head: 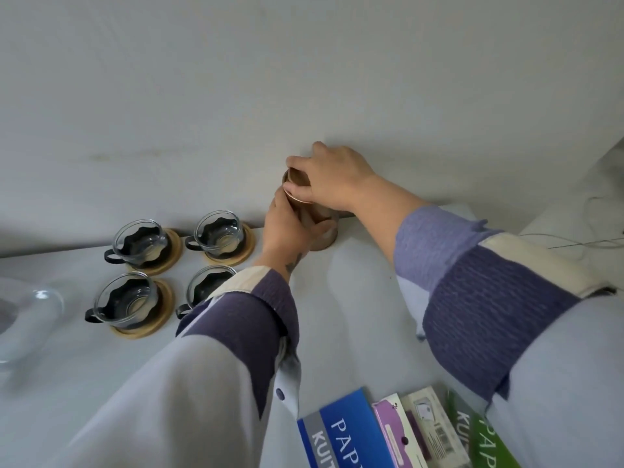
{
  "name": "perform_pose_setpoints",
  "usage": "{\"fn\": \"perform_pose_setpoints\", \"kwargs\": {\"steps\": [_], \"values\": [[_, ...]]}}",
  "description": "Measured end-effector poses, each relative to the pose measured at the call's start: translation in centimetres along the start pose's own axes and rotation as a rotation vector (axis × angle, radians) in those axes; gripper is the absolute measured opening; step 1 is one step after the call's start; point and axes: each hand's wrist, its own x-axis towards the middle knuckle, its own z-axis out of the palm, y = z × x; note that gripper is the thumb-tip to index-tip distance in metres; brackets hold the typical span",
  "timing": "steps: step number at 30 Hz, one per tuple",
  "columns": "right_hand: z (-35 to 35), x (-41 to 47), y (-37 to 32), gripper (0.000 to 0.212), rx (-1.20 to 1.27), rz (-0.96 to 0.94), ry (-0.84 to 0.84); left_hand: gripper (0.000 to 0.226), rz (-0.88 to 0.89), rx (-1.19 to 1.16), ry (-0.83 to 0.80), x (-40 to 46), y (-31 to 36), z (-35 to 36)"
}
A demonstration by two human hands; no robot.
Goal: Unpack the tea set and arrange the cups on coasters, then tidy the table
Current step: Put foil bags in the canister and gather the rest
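At the far edge of the white counter, right against the wall, both hands were on a brown cylindrical canister. The left hand wrapped around its side, while the right hand gripped the lid from above. Just left of it sat four glass cups with dark holders, each on its own round wooden coaster, two by two. A clear glass vessel sat far left, and some flat packages lay at the near edge.
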Motion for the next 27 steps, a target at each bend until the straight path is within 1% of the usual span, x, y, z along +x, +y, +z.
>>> {"fn": "perform_pose_setpoints", "kwargs": {"steps": [2,3,5,6,9,12,16,19,23,25,27], "values": [[-1.0,0.3,0.9,0.035,0.201,0.064,0.011,0.086,0.009,-0.009,-0.007,0.0,0.1,-0.1],[-1.4,0.5,1.2,0.035,0.269,0.078,-0.025,0.087,0.009,-0.004,-0.013,0.0,0.1,-0.2],[-1.7,0.5,1.5,0.041,0.291,0.077,-0.106,0.087,0.004,-0.007,-0.023,-0.1,0.3,-0.2],[-1.5,0.2,1.5,0.045,0.324,0.088,-0.111,0.087,0.003,-0.01,-0.025,-0.1,0.3,-0.2],[-1.5,-1.3,1.9,0.047,0.571,0.173,-0.01,0.088,0.005,0.005,-0.029,-0.2,0.5,-0.3],[-1.7,-3.8,3.3,0.046,0.639,0.239,0.041,0.087,-0.003,0.001,-0.038,-0.2,0.7,-0.4],[0.6,-8.3,3.9,0.042,0.592,0.303,0.024,0.084,-0.005,0.009,-0.041,-0.3,0.7,-0.5],[4.1,-10.9,3.1,0.049,0.556,0.353,-0.067,0.086,0.005,0.01,-0.032,-0.3,0.6,-0.4],[8.0,-13.1,0.7,0.056,0.399,0.323,-0.123,0.089,0.004,0.009,-0.039,-0.5,0.2,-0.3],[9.4,-13.5,-0.4,0.058,0.279,0.277,-0.097,0.09,0.001,0.007,-0.047,-0.5,0.2,-0.3],[10.5,-13.6,-1.5,0.058,0.203,0.231,-0.027,0.091,-0.006,0.01,-0.051,-0.5,0.1,-0.3]]}}
